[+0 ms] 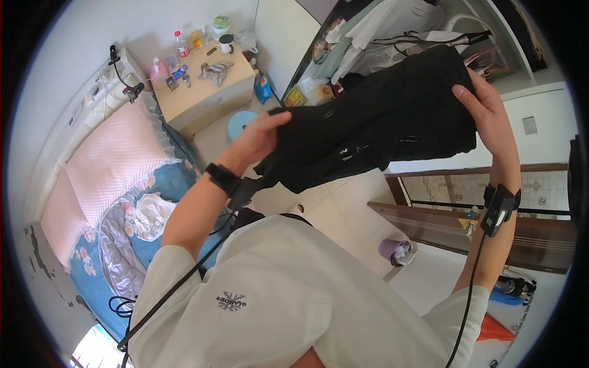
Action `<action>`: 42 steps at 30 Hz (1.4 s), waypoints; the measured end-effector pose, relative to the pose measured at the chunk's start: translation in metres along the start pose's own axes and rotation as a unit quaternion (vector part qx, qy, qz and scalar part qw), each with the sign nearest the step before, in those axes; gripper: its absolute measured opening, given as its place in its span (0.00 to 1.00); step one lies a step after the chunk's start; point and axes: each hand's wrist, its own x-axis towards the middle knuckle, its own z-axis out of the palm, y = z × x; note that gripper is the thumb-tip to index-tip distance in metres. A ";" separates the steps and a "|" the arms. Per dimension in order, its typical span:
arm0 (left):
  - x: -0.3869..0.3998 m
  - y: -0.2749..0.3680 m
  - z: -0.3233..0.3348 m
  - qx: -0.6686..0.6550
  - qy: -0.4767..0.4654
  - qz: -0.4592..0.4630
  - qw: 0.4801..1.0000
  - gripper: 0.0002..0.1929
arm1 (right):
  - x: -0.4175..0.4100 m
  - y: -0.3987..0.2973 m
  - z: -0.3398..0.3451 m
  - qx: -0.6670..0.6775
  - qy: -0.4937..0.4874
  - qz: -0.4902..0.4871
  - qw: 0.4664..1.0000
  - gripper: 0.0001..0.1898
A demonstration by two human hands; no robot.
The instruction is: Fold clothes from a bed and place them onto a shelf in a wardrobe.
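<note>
A black garment [368, 119] with small white print is stretched between my two hands, held up in front of me. My left hand [260, 138] grips its left end, thumb on top and the other fingers hidden behind the cloth. At the upper right end my right hand [483, 108] pinches the fabric, thumb on the near side. The garment hangs between them, partly folded, above the tiled floor and in front of the open wardrobe. Straps with small devices and black cables sit on both my forearms.
A bed with pink pillows [115, 161] and a crumpled white cloth [152, 216] lies left. Behind it stands a wooden bedside cabinet [202, 99] with bottles and a mug. Clothes fill the wardrobe ahead. A blue stool [239, 126], a purple bin [393, 248] and a brown door [506, 234] are nearby.
</note>
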 end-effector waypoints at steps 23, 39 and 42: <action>-0.027 0.117 -0.039 0.399 0.292 0.176 0.851 0.10 | 0.074 -0.053 0.030 -0.168 -0.003 -0.213 0.963 0.15; -0.069 0.013 0.118 0.591 0.031 0.359 0.721 0.24 | 0.099 -0.092 0.074 -0.110 -0.051 -0.194 0.973 0.14; -0.059 0.021 0.114 0.673 0.058 0.363 0.642 0.30 | 0.099 -0.092 0.076 -0.161 -0.044 -0.191 0.967 0.14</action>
